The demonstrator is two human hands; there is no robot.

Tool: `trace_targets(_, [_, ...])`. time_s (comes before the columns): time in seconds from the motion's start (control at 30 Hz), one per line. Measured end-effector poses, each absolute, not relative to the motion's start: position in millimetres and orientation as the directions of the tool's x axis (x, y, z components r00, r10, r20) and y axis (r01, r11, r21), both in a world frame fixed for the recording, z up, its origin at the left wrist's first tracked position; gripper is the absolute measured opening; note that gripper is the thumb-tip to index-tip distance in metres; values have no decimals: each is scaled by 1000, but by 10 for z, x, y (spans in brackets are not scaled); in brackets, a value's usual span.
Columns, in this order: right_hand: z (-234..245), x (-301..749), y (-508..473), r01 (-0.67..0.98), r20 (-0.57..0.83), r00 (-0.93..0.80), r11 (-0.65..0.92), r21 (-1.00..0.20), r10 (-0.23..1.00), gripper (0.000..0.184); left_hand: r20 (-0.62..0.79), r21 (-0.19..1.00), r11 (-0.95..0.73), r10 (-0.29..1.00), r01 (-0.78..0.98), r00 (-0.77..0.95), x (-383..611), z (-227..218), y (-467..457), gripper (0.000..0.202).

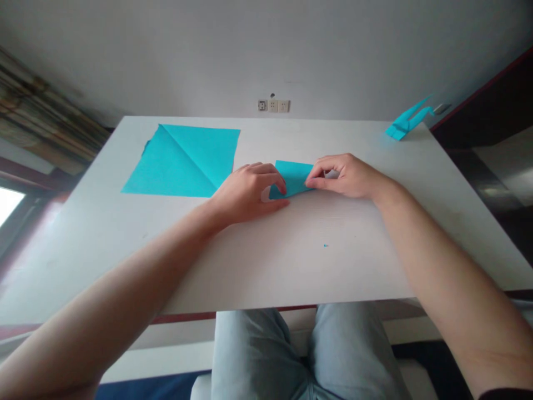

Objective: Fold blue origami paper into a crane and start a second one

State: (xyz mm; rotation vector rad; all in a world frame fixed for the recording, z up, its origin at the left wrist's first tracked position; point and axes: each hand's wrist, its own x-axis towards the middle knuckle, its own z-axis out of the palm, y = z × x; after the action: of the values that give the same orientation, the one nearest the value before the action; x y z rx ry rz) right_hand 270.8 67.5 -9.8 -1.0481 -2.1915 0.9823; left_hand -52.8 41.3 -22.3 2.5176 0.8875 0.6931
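A small folded piece of turquoise paper (293,176) lies flat near the middle of the white table (266,261). My left hand (247,191) rests on the table at its left edge, fingers curled and pressing down on the paper's left corner. My right hand (347,175) pinches the paper's right corner between thumb and fingertips. Both hands touch the same piece.
A stack of larger turquoise square sheets (185,161), the top one creased diagonally, lies at the back left of the table. A finished folded turquoise paper figure (406,122) stands at the back right corner. Wall sockets (273,105) sit behind the table. My knees show below the front edge.
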Motion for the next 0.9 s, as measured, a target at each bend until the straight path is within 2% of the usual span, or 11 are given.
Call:
trace_targets(0.07, [-95,2720,676,451,106,-559,409,-793,822,39,321,500,-735,648,458,690,-521,-217,399,17])
trace_targets(0.17, [-80,2731,693,436,94,-625,446,-782,775,39,323,467,-747,643,474,694,-516,-212,380,21])
trace_targets(0.27, [-60,2749,727,391,171,-653,522,-758,738,46,337,401,-762,639,509,691,-518,-206,362,27])
trace_targets(0.4, [-50,2804,779,366,277,-592,559,-744,757,65,355,354,-748,663,561,659,-510,-186,327,25])
trace_targets(0.47, [-61,2843,805,374,287,-578,561,-739,764,74,381,416,-711,702,567,601,-496,-173,312,23])
trace_targets(0.53, [-90,2878,831,385,308,-559,571,-725,769,85,414,561,-643,763,521,497,-475,-165,311,18])
trace_targets(0.6, [-130,2899,852,412,340,-525,583,-700,780,95,413,717,-554,827,424,382,-451,-167,333,12])
trace_targets(0.67, [-168,2898,866,440,378,-464,579,-686,801,101,388,829,-470,874,303,294,-428,-182,375,17])
trace_targets(0.77, [-184,2850,867,374,379,-398,525,-764,835,95,321,929,-355,915,108,244,-399,-209,438,35])
trace_targets(0.9, [-109,2750,815,181,227,-366,308,-934,902,76,157,987,-142,953,-76,260,-369,-200,439,50])
